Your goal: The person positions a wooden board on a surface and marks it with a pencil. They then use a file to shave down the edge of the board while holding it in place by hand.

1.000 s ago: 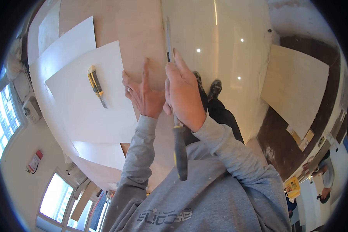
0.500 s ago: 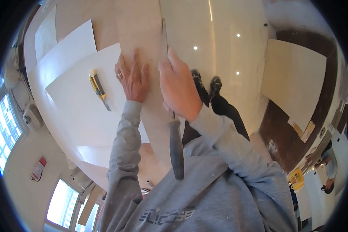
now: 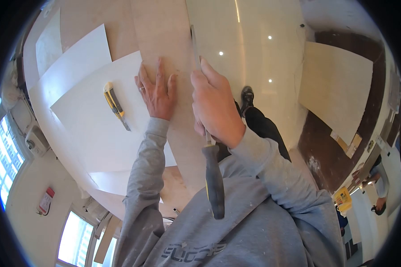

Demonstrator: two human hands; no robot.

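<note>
My left hand (image 3: 158, 93) lies with fingers spread on a long brown board (image 3: 158, 31), close to its right edge. Closed around the metal blade of a file (image 3: 214, 182) is my right hand (image 3: 219, 104). The file's dark grey and yellow handle points back toward my body, and its narrow tip runs along the board's right edge. Part of the blade is hidden inside my fist. To the left of my left hand, a yellow and black utility knife (image 3: 116, 107) rests on a white sheet (image 3: 93, 142).
More sheets (image 3: 75, 53) overlap at the far left. Past the board's edge is a shiny pale floor (image 3: 263, 58), with my shoe (image 3: 247, 95) on it. A pale panel (image 3: 336, 89) lies at right on a dark brown surface. Beyond are a yellow container (image 3: 343, 199) and another person (image 3: 381, 182).
My right hand and the file have shifted slightly toward my body and to the right. My left hand stays spread on the board. One shoe is now hidden behind my right hand.
</note>
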